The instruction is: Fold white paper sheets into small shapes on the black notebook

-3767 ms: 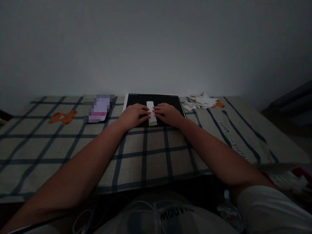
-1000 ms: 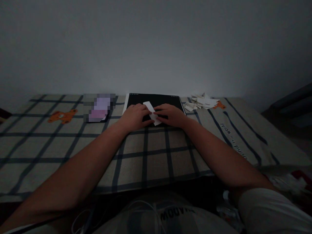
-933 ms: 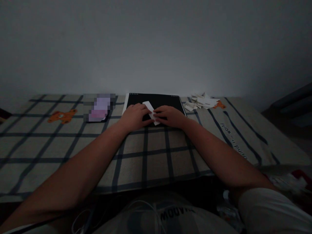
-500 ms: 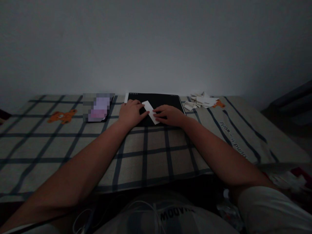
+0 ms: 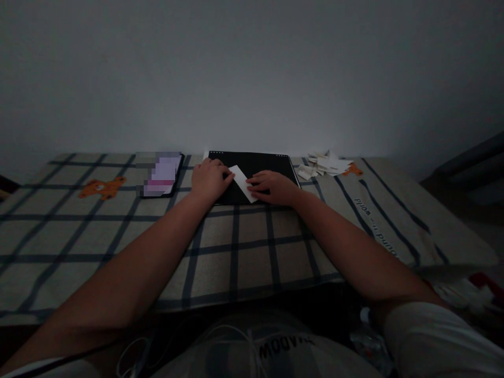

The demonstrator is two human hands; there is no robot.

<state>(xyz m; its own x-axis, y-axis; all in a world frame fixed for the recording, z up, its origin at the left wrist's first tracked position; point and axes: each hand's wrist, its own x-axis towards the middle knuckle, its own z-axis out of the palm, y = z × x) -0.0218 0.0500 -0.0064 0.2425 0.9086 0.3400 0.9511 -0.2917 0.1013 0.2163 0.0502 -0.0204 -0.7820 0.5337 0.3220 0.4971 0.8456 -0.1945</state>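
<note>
A narrow folded strip of white paper point(image 5: 241, 181) lies slanted on a black mat point(image 5: 268, 164) at the far edge of the checked cloth. My left hand point(image 5: 208, 178) rests on the mat's left part, its fingertips touching the strip's upper left end. My right hand point(image 5: 273, 187) presses the strip's lower right end down with its fingers. Both hands lie flat on the paper rather than lifting it.
A phone with a lit screen point(image 5: 160, 173) lies left of the mat. A heap of small folded paper pieces point(image 5: 325, 164) sits to the right of it. The checked cloth point(image 5: 236, 247) with orange bear prints covers the surface; a plain wall stands right behind.
The paper strip has turned from nearly straight to slanted, and it looks wider now. My left hand has slid a little to the left; my right hand stays on the lower end.
</note>
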